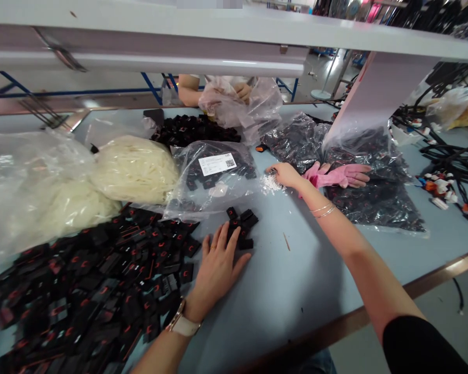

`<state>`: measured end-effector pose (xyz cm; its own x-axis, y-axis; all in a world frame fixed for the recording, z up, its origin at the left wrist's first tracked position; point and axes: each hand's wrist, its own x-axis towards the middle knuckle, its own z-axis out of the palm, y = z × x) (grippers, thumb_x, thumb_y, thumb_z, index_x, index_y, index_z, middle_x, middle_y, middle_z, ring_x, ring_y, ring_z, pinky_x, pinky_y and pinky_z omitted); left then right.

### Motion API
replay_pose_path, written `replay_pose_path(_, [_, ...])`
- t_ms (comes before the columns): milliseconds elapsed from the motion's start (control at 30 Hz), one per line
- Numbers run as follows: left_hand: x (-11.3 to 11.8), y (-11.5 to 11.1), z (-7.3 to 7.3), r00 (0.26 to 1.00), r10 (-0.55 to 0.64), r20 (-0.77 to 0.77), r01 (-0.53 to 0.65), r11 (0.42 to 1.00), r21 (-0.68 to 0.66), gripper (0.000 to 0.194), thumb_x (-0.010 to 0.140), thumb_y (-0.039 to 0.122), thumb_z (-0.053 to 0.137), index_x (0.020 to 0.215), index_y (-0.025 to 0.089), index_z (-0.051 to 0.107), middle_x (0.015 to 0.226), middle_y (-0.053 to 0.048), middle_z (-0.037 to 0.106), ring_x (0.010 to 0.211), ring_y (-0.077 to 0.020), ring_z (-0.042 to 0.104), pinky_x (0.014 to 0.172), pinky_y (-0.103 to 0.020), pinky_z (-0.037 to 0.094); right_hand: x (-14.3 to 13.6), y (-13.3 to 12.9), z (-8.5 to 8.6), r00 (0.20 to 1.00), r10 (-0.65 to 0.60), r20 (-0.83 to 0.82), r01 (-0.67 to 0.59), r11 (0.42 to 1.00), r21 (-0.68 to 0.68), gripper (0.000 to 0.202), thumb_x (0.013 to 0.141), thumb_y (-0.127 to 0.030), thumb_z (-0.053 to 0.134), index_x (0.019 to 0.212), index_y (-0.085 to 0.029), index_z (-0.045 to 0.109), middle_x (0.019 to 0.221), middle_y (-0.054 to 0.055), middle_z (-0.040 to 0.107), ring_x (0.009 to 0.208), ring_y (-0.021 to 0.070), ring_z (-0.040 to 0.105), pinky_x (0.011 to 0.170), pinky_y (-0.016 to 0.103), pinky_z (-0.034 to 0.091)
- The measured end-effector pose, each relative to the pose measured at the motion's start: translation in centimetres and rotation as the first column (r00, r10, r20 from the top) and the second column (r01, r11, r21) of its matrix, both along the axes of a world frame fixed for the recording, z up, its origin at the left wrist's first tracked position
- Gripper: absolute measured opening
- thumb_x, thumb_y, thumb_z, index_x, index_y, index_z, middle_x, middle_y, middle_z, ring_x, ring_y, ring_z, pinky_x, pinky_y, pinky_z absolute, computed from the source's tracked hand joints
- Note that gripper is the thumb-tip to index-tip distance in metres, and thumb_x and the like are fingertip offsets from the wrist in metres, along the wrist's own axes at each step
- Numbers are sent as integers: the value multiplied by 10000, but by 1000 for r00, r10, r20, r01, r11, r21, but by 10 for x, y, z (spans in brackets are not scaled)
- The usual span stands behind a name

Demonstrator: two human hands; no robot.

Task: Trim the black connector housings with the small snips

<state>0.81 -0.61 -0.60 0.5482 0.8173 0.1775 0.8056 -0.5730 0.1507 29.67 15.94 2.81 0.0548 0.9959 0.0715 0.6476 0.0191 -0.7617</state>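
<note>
My left hand (pixel 219 259) lies palm down on the blue-grey tabletop, fingers spread, holding nothing. Just beyond its fingertips is a small group of black plastic connector housings (pixel 242 223). To its left spreads a big heap of similar black housings (pixel 101 285), many with orange-red parts. Further off, my right hand (pixel 286 175) reaches down with its fingers drawn together at a small pile of tiny white pieces (pixel 272 183). Something dark shows at those fingertips, too small to name. A pink glove (pixel 343 175) lies just right of my right wrist.
Behind my hands lie a labelled clear bag of black parts (pixel 214 171) and bags of cream-coloured pieces (pixel 136 169). More bagged black parts (pixel 374 202) sit at the right. A white shelf (pixel 234 31) spans overhead. Opposite, a co-worker's hands (pixel 242 91) handle a plastic bag.
</note>
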Motion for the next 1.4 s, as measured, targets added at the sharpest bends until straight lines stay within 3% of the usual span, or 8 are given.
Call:
replay_pose_path(200, [1,0,1,1000,8,18,-8,1000,-13,604,885,475,416,1376,129,363,1453,-228,321,1298,-365,369,1017,-580,299,8,-60,27,944,95,316,-115,992,47,398,752,-28,468,1043,-190,684,1091,60,687,1036,216,610,964,347,410])
replay_pose_path(333, [2,1,1,998,10,55,-9,1000,-21,594,886,467,422,1372,132,357,1453,-234,313,1305,-363,359,1019,-577,300,11,-100,37,832,166,529,-128,986,-109,189,817,-223,565,944,-201,702,930,73,717,840,225,653,802,327,464])
replay_pose_path(433, [2,2,2,992,25,122,-21,999,-36,541,892,444,427,1334,133,398,1455,-228,308,1320,-359,333,1013,-570,318,18,-120,32,745,165,646,-45,979,-198,147,779,-233,625,868,-156,713,835,119,712,780,250,653,725,324,462])
replay_pose_path(767, [3,5,9,964,-33,263,28,999,24,270,905,299,449,1080,181,617,1390,-164,409,1312,-318,343,1022,-523,350,6,-132,11,707,149,691,-8,979,-203,215,860,-217,492,908,-158,693,941,135,703,835,232,646,682,284,434])
replay_pose_path(967, [4,6,8,955,-74,287,67,997,37,171,873,260,510,912,172,650,1373,-151,442,1314,-315,338,1027,-524,357,-41,-137,29,900,221,375,-192,975,-113,177,839,-228,506,856,-176,674,756,30,679,648,132,568,622,225,393])
replay_pose_path(1100, [1,7,8,940,-133,315,116,991,70,81,840,185,548,841,183,629,1169,-104,618,1157,-269,496,940,-442,445,-72,-141,29,972,226,65,-221,972,-73,128,747,-228,574,781,-154,673,670,-3,617,557,88,482,556,207,365])
replay_pose_path(1200, [0,8,9,937,-165,309,159,986,45,88,836,181,551,876,198,627,899,-56,685,909,-227,591,812,-382,492,-86,-142,18,963,187,-193,-215,967,-137,164,690,-232,606,811,-144,673,618,-25,567,506,67,409,509,200,339])
replay_pose_path(1400, [0,8,16,815,-4,580,91,988,-121,286,846,131,436,1090,185,575,959,-70,627,849,-161,610,746,-274,503,-99,-142,3,847,132,-515,-222,968,-117,298,623,-291,672,890,-159,645,696,-17,591,506,53,370,494,197,333])
